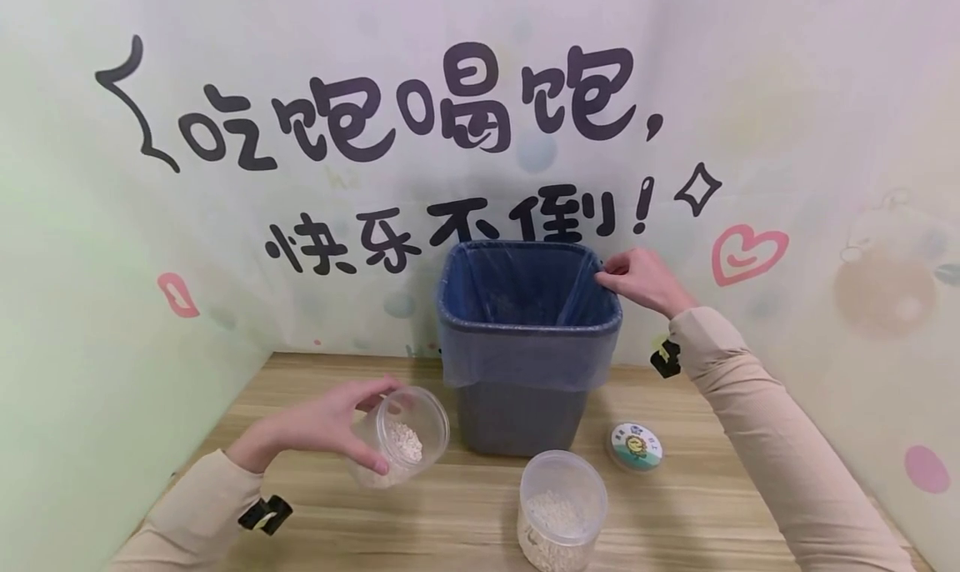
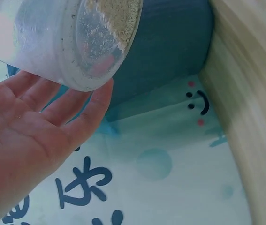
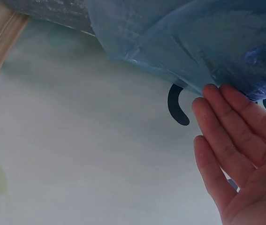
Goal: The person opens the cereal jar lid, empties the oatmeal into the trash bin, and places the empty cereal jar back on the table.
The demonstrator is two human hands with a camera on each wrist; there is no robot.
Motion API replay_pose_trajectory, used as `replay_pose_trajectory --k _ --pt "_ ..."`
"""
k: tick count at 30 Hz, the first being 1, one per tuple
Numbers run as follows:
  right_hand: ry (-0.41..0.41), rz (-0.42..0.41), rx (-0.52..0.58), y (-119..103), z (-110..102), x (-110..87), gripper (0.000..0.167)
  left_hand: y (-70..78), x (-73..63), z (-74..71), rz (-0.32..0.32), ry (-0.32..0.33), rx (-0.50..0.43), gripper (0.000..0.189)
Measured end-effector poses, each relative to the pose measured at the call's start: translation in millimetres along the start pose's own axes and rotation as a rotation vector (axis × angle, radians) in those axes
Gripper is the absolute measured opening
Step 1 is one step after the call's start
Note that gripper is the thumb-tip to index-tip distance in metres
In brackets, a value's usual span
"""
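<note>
My left hand [image 1: 322, 426] grips a clear plastic jar [image 1: 431, 426] round its side, thumb in front. The jar is tilted, its open mouth toward the bin, and pale flakes lie inside; the left wrist view shows flakes [image 2: 119, 21] through its base. A blue-grey trash bin [image 1: 517, 422] stands upright, lined with a translucent blue bag [image 1: 517, 359] folded over its rim. At the rim's right corner my right hand [image 1: 641, 280] pinches the edge with thumb and fingers. In the right wrist view the fingers [image 3: 229, 136] touch the bag's outside; the thumb is hidden there.
A second clear jar [image 1: 561, 522], holding similar flakes, stands upright and uncovered in front of the bin. Right of the bin lies a round printed lid [image 1: 636, 447] on the wooden tabletop [image 1: 315, 518]. Printed walls [image 1: 360, 22] close off the back and sides.
</note>
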State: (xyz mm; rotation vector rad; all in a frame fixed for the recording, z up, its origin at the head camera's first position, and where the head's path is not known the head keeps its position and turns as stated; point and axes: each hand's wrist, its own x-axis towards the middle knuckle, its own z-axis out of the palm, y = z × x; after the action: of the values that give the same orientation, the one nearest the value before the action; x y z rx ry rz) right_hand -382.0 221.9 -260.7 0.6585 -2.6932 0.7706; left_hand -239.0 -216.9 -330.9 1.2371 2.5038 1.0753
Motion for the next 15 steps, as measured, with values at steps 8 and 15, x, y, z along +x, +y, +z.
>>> replay_pose_trajectory --k 8,15 --pt "-0.007 -0.006 -0.032 0.2 -2.1 0.6 0.024 15.8 12.8 -17.0 0.018 0.085 0.132 0.078" --pt "-0.039 -0.028 -0.114 -3.1 -6.7 2.3 0.023 33.7 14.9 -34.9 -0.005 0.096 0.143 0.078"
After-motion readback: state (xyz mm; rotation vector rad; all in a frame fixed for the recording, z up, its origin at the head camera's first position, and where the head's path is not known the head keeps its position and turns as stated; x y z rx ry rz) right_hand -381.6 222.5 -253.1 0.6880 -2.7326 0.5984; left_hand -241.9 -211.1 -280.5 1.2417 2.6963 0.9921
